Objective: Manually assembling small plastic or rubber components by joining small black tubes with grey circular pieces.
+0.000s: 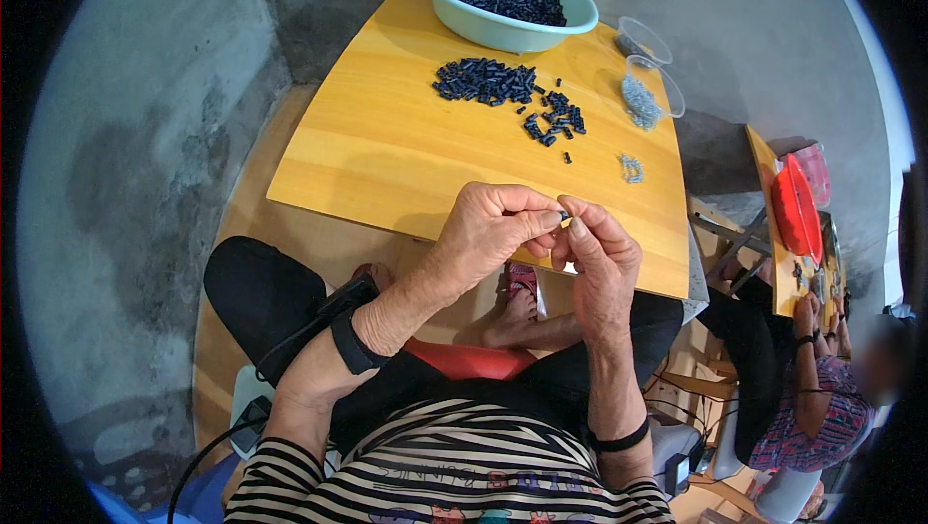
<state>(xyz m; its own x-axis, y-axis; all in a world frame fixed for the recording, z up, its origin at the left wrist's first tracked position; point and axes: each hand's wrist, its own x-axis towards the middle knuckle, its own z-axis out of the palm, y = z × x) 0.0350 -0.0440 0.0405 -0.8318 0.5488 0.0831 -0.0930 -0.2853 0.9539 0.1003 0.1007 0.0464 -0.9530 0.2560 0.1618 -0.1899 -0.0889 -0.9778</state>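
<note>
Honestly, judging by the table she's barely dented it: left hand [488, 229] and right hand [599, 253] pinch one tiny dark plastic tube piece [564, 216], while the loose black pile [483, 81] and full mint-green plastic bowl [570, 26] wait at twelve o'clock.

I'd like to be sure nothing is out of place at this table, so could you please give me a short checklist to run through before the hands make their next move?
1. Small dark piece pinched between the fingertips of the left hand and right hand: ok.
2. Whether that piece is fitted with a metal part: cannot tell, too small.
3. Loose pile of dark cylindrical pieces within reach on the wooden table: ok.
4. Teal bowl stocked with dark pieces: ok.
5. Small metal parts lying on the table near its right edge: ok.
6. Clear cup of metal parts fully on the table: cannot tell, it stands at the edge.
</note>
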